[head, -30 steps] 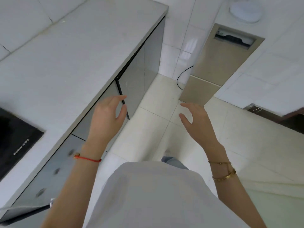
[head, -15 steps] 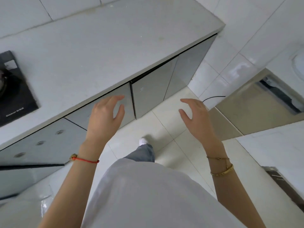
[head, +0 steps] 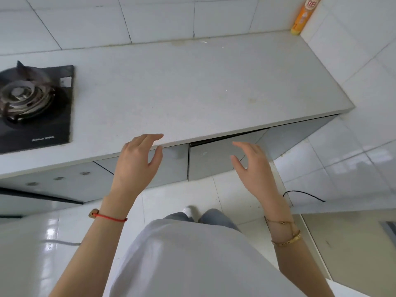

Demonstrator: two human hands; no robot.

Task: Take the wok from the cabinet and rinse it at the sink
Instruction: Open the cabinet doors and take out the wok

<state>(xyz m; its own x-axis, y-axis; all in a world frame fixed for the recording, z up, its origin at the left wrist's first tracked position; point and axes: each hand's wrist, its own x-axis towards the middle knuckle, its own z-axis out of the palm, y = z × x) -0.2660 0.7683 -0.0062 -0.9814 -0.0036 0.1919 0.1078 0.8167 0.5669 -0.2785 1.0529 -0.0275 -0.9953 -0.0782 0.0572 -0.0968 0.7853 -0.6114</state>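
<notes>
Hovering in front of the grey cabinet doors [head: 210, 159], both hands empty, fingers loosely spread and grasping nothing. Left hand [head: 137, 163] raised at the front edge of the table [head: 192, 88], fingertips level with that edge; contact cannot be told. Right hand [head: 255, 166] held over the right-hand door, which stands slightly ajar along its top. Wok nowhere visible; cabinet interior hidden behind the doors. Gas burner [head: 23, 97] set into the table at far left. Orange bottle [head: 303, 16] standing upright in the back right corner against the tiled wall. Black cable [head: 304, 195] lying on the floor at right.
</notes>
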